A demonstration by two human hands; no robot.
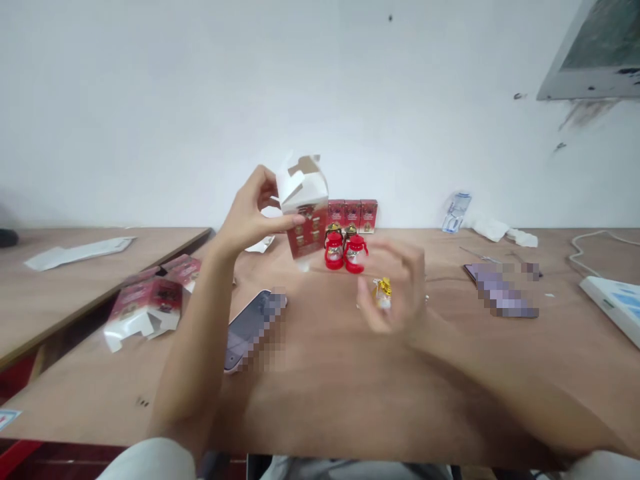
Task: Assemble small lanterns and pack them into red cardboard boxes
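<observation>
My left hand [255, 213] grips a red and white cardboard box [306, 223] and holds it raised above the table. Its white top flaps stand open. Blurred by motion, my right hand [400, 287] is to the right of the box, its thumb and curved fingers apart and nothing gripped between them. Through that gap shows a small gold-topped lantern [383, 293], partly covered by the hand. Two small red lanterns [335, 252] [355, 255] stand side by side between my hands, with darker-handled ones partly hidden behind them.
Several small red boxes [352, 217] stand against the wall. Left lie opened red boxes [147, 303] and a phone [255, 327]. Another phone [500, 290], a clear plastic wrapper [456, 212], crumpled white paper [493, 229] and a white device [613, 307] with a cable are right.
</observation>
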